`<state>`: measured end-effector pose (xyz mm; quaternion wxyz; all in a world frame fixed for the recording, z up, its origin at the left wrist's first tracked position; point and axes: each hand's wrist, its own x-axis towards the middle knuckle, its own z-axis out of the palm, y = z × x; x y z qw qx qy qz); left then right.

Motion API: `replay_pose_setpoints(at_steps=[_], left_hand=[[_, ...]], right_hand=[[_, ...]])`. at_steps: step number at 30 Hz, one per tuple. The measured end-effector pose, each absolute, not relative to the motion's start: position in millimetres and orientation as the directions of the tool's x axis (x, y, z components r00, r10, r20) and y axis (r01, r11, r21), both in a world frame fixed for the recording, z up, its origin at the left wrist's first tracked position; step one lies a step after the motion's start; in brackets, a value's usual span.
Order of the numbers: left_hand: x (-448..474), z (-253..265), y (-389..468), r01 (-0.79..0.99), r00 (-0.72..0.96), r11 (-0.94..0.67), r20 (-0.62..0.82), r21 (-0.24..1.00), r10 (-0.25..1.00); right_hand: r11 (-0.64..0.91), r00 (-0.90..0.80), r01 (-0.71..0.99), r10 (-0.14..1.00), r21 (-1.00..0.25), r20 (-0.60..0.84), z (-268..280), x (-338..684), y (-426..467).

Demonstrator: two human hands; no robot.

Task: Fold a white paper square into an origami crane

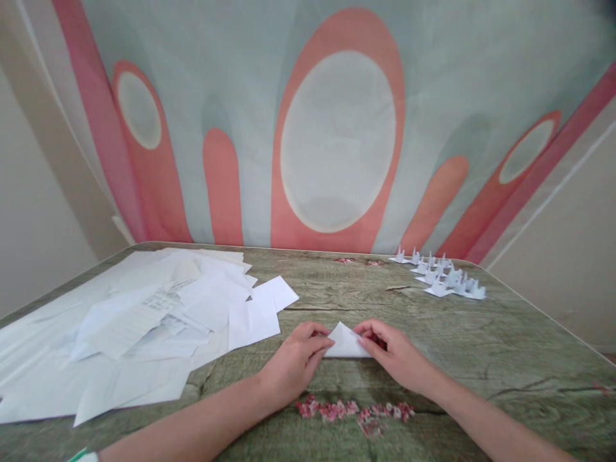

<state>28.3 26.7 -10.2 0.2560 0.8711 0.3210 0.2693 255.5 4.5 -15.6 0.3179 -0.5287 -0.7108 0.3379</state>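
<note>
A small white sheet of paper (345,343), folded to a triangle with its peak pointing away from me, is between my two hands just above the table. My left hand (299,357) pinches its left side between thumb and fingers. On the opposite side, my right hand (391,351) grips the right edge the same way. The paper's lower edge runs straight and level. Parts of both lower corners are hidden behind my fingers.
A broad heap of loose white papers (144,321), some printed, covers the table's left side. Two small sheets (253,323) lie at its right edge. Several folded white paper figures (436,273) stand in rows at the back right. A patterned backdrop (260,64) rises behind the wood-grain table (481,346).
</note>
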Motion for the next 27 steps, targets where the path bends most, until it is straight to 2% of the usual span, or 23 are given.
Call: replay_pose_setpoints(at_steps=[5, 11, 27], left_hand=[[29.6, -8.2, 25.4, 0.456, 0.68, -0.708, 0.303, 0.54, 0.668], [32.9, -10.9, 26.0, 0.45, 0.764, -0.78, 0.265, 0.435, 0.588], [34.2, -9.9, 23.7, 0.484, 0.783, -0.81, 0.248, 0.33, 0.57]], right_hand=[[0.207, -0.251, 0.573, 0.965, -0.793, 0.07, -15.8, 253.3, 8.7], [0.23, -0.222, 0.578, 0.967, -0.783, 0.121, -18.4, 252.6, 4.2], [0.27, -0.217, 0.642, 0.962, -0.717, 0.167, -19.5, 250.6, 4.5]])
